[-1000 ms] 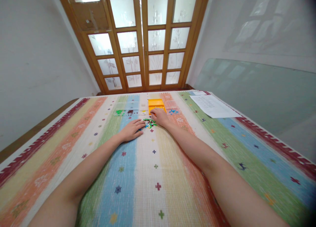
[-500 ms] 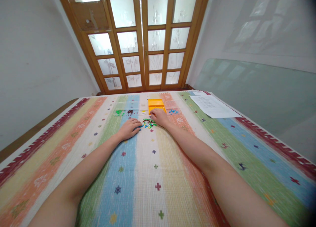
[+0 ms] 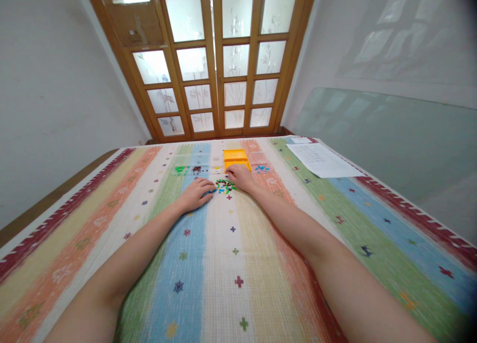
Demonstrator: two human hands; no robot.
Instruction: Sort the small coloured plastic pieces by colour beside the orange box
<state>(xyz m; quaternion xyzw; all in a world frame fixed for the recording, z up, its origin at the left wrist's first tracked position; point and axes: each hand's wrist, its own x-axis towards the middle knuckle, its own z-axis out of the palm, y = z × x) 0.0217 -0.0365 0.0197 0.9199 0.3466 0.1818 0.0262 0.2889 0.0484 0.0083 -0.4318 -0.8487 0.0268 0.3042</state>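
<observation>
Small coloured pieces [image 3: 223, 186]: loose heap on striped cloth

Location: far centre of the striped cloth [image 3: 238, 263], between both hands.

Left hand [image 3: 196, 195]: at 8 o'clock from the heap, palm down, fingers loosely curled with the tips at the heap's edge. Whether it pinches a piece cannot be told.

Right hand [image 3: 242, 177]: at 2 o'clock, palm down, fingers bent onto the heap's far rim. Its grasp is too small to make out.

Surroundings: orange tray [image 3: 236, 158] at 1 o'clock, just beyond the right hand. Green pieces [image 3: 181, 170] and dark red pieces [image 3: 196, 169] lie at 10 to 11 o'clock, blue pieces [image 3: 261, 168] at 2 o'clock. A paper sheet [image 3: 322, 160] lies well apart at 3 o'clock.

Handling, as judged: very light, hard, rigid and not fragile. They will likely scatter at a nudge and snag slightly in the weave. Best taken singly by fingertip pinch across the sides.
</observation>
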